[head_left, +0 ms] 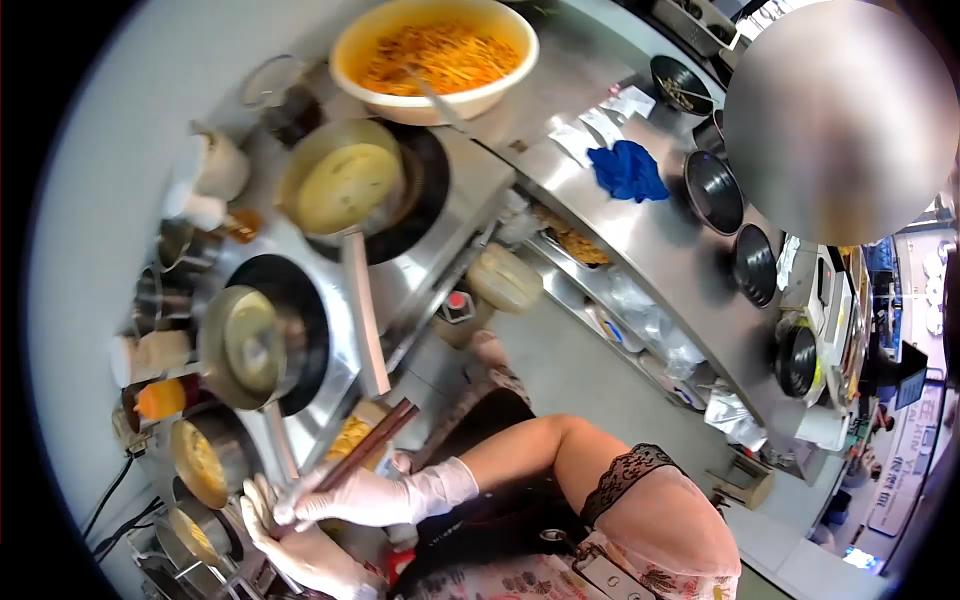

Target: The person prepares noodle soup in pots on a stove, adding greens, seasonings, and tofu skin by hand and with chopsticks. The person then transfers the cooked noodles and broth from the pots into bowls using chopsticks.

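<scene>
My right hand, in a white glove, is closed around dark brown chopsticks. Their thicker ends point up and away to the right. A blurred greyish end by the fingers cannot be made out clearly. Just below and left, my gloved left hand is turned palm up with its fingers stretched, close under the right hand. Beyond the hands, a saucepan with pale liquid stands on a burner. Another pan of yellowish liquid has its long handle pointing toward me. A pot with yellow food sits near my left hand.
A large basin of shredded orange food stands at the back. On the steel counter lie a blue cloth and several black bowls. Sauce bottles and containers line the wall. Another person stands across the counter.
</scene>
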`<state>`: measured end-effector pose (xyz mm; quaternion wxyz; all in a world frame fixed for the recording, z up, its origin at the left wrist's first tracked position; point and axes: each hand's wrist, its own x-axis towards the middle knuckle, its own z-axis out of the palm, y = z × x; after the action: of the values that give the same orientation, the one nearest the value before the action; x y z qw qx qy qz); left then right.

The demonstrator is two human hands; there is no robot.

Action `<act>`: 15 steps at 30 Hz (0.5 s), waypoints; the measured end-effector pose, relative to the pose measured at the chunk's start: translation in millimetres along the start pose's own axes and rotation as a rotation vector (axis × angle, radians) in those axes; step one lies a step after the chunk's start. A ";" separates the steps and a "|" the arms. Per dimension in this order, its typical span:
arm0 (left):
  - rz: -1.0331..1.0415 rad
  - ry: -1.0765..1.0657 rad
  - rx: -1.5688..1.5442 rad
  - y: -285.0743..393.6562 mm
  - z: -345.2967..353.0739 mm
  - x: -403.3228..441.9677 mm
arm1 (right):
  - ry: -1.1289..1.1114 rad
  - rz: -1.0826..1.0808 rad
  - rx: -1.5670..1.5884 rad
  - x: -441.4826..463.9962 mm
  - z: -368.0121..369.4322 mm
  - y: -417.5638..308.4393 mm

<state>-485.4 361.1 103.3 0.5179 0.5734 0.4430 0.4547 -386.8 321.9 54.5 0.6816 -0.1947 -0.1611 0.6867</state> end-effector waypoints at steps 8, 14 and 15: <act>-0.157 0.037 -0.262 2.0 119.2 51.0 | 0.491 -0.489 -1.353 -143.4 -211.2 -189.6; -0.243 0.017 -0.345 26.8 199.4 45.1 | 1.235 -0.547 -2.044 -232.4 -340.3 -318.2; -0.262 -0.034 -0.372 32.8 212.8 42.4 | 1.217 -0.481 -2.098 -237.1 -350.9 -328.7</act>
<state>-267.4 359.6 128.1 0.6767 0.4131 0.4137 0.4476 70.0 75.7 -80.3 0.2689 -0.8998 -0.3222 -0.1193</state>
